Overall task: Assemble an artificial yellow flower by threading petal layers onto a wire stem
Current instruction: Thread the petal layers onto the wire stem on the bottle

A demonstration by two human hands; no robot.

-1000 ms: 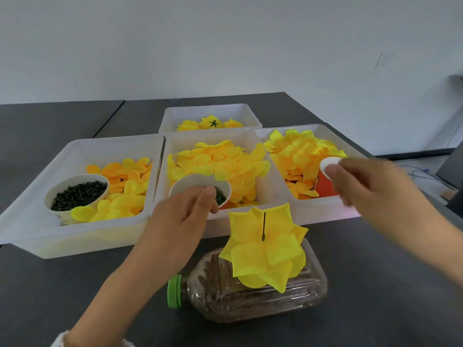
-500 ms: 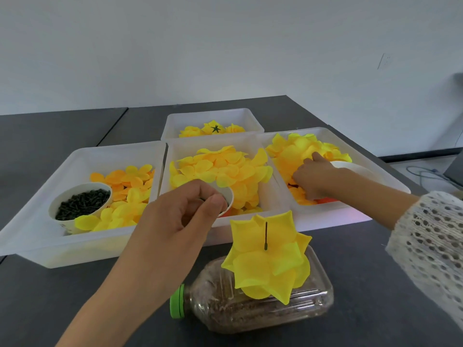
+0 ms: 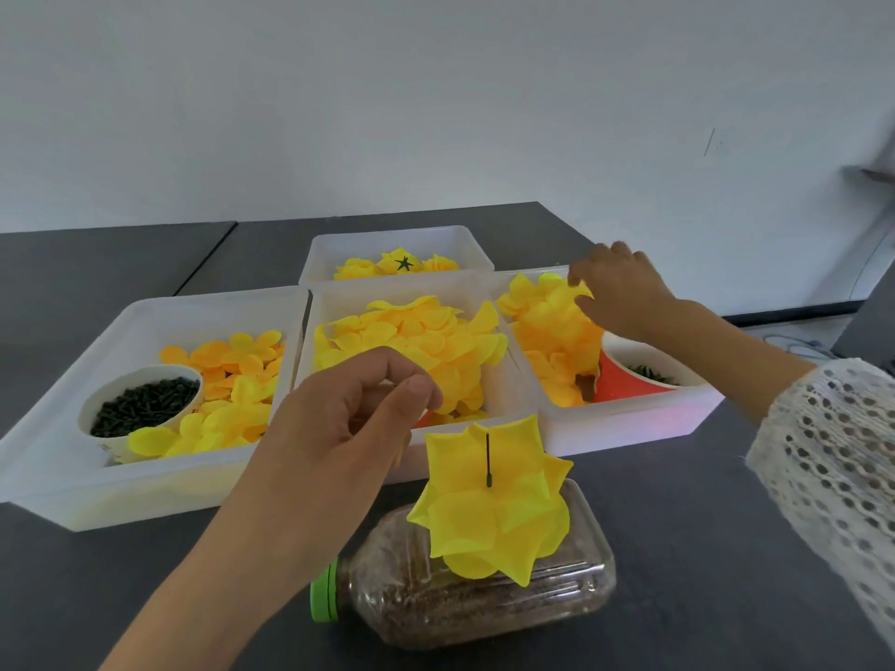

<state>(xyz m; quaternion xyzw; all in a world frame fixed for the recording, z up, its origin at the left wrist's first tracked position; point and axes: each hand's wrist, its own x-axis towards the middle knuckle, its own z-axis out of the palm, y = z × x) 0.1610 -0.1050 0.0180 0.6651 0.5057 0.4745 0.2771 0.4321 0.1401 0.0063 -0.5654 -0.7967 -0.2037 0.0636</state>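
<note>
Our left hand (image 3: 348, 418) hovers above the front wall of the middle translucent white plastic bin (image 3: 503, 394), its fingers curled and the thumb and forefinger pressed tip to tip; whether some tiny piece sits in that pinch we cannot tell. Our right hand (image 3: 624, 293) reaches over the heap of loose yellow fabric petals (image 3: 552, 322) in the right translucent bin (image 3: 629, 423), its fingertips on the upper petals at the back of the heap; we cannot tell whether they have a petal pinched.

The half-built yellow fabric flower (image 3: 494, 506) stands near the front edge of the dark grey table (image 3: 702, 549), just in front of the middle bin. Its petal layers sit on a thin dark wire stem (image 3: 487, 460), whose tip pokes up through the centre. The flower rises from a clear plastic bottle with a green cap (image 3: 465, 602), lying on its side and filled with brown grains.

The middle bin holds another heap of yellow petals (image 3: 416, 341). The left translucent bin (image 3: 63, 457) holds orange-yellow petals (image 3: 232, 375) and a white paper cup of small dark pieces (image 3: 143, 404). A red paper cup (image 3: 624, 380) with dark pieces sits in the right bin's front right corner. Behind the three bins, a smaller white bin (image 3: 392, 239) contains finished yellow flowers (image 3: 397, 266).
</note>
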